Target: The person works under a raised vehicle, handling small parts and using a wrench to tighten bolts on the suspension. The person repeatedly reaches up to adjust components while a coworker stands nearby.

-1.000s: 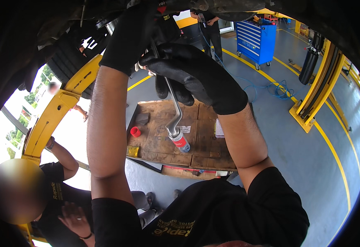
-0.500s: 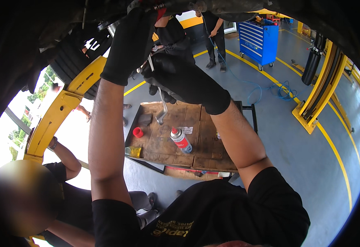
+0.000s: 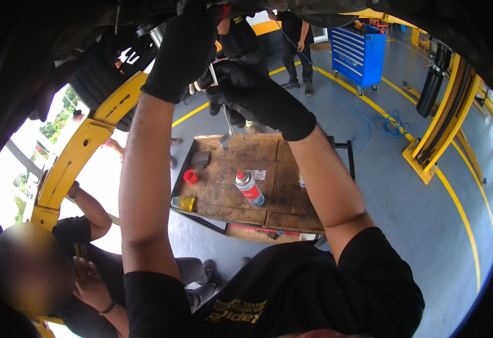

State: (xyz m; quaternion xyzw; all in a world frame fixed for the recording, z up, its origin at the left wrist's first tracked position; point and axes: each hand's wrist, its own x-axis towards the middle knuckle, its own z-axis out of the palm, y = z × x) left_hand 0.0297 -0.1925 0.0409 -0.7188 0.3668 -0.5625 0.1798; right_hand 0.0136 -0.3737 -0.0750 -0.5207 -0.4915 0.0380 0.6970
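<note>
My right hand [image 3: 241, 93], in a black glove, is closed around a silver wrench [image 3: 228, 121]. The wrench stands nearly upright in the grip, one end pointing down over the cardboard-topped cart. Close beside it, my left hand [image 3: 184, 50], gloved in black too, reaches up to the dark underside of a vehicle [image 3: 100, 25]. Its fingers are lost in shadow among the parts there, next to a small red piece [image 3: 225, 11]. What they touch is hidden.
Below stands a cart [image 3: 218, 191] bearing a spray can [image 3: 249, 188] and a red cap [image 3: 190, 177]. A yellow lift arm [image 3: 72, 160] slants at left, near a co-worker [image 3: 88, 270]. Two people stand beyond; a blue tool cabinet [image 3: 356, 59] and lift post [image 3: 446, 118] are right.
The wrench has tilted slightly in my right hand, its lower end shifting a little up and right. At lower left, the co-worker's hand has come up beside the head.
</note>
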